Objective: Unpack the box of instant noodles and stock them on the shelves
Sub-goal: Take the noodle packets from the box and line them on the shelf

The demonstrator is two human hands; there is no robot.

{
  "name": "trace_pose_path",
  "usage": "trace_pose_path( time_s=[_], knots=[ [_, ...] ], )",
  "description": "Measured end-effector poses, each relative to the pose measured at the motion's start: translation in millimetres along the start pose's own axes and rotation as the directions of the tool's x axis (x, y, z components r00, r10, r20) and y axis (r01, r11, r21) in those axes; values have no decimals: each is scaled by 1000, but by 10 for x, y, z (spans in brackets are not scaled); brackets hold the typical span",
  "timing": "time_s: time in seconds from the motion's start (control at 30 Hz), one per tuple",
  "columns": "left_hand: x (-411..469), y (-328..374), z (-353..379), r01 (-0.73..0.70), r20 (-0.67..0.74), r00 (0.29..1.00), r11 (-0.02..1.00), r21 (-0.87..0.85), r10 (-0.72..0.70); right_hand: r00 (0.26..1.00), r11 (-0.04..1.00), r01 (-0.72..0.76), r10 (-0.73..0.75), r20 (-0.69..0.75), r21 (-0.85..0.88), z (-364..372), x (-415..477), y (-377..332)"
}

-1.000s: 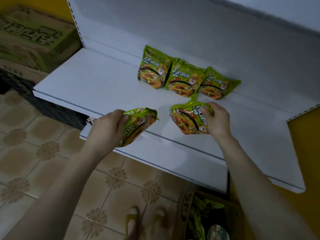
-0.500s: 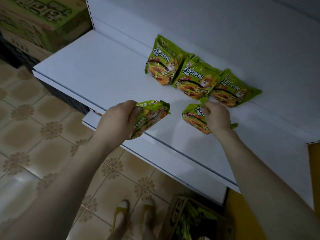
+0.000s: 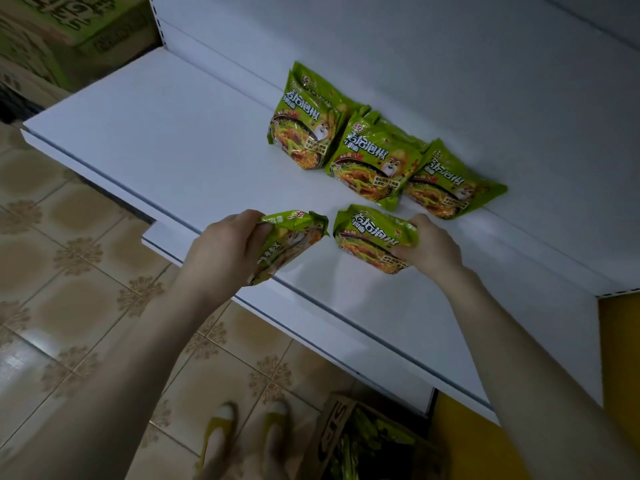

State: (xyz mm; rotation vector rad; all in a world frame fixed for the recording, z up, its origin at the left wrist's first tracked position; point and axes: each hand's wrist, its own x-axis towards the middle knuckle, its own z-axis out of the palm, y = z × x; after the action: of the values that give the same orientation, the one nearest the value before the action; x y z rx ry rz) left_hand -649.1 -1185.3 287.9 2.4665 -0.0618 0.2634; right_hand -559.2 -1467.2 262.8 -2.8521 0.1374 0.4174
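Note:
Three green noodle packets lean against the back panel of the white shelf (image 3: 173, 140): the left packet (image 3: 306, 123), the middle packet (image 3: 375, 161) and the right packet (image 3: 450, 183). My right hand (image 3: 433, 249) grips a fourth green packet (image 3: 372, 237), which rests on the shelf in front of that row. My left hand (image 3: 225, 247) holds a fifth packet (image 3: 289, 242) tilted on edge above the shelf's front lip. The open cardboard box (image 3: 367, 445) with more green packets stands on the floor under the shelf.
Stacked green cartons (image 3: 59, 32) sit at the top left beside the shelf unit. A lower white shelf edge (image 3: 346, 344) juts out below. Patterned floor tiles (image 3: 69, 271) spread to the left. My feet in yellow shoes (image 3: 242, 434) stand beside the box.
My right hand has brought its packet down onto the shelf in front of the row and turned it face up. My left hand still holds its packet near the front edge.

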Motion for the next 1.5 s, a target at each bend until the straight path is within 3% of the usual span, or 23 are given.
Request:
trace_pose_path(
  time_s=[0.13,0.4,0.73,0.83,0.93,1.27,1.4,1.5],
  knots=[
    [122,90,63,-30,7,1000,999,-12,30,990,972,28,5,-141,232,-117,123,294],
    [302,271,189,-41,0,999,999,29,41,955,986,-166,154,-254,-23,-358,635,768],
    [370,386,321,-27,-1,1000,997,66,27,907,977,-205,215,-363,65,-330,1099,794],
    [348,389,358,-30,11,999,997,78,30,893,982,-189,176,-414,9,-292,1117,835],
    [331,378,383,-46,5,999,996,77,46,896,990,-105,136,-423,95,-249,1165,875],
    [339,477,462,-76,4,997,995,63,76,877,968,-110,201,-436,224,-245,1200,767],
    [343,531,502,-101,-3,995,993,52,102,852,983,-121,173,-495,135,-222,1081,738],
    [348,560,524,-105,-7,994,993,48,106,806,998,-47,56,-589,32,-206,1004,742]
  ],
)
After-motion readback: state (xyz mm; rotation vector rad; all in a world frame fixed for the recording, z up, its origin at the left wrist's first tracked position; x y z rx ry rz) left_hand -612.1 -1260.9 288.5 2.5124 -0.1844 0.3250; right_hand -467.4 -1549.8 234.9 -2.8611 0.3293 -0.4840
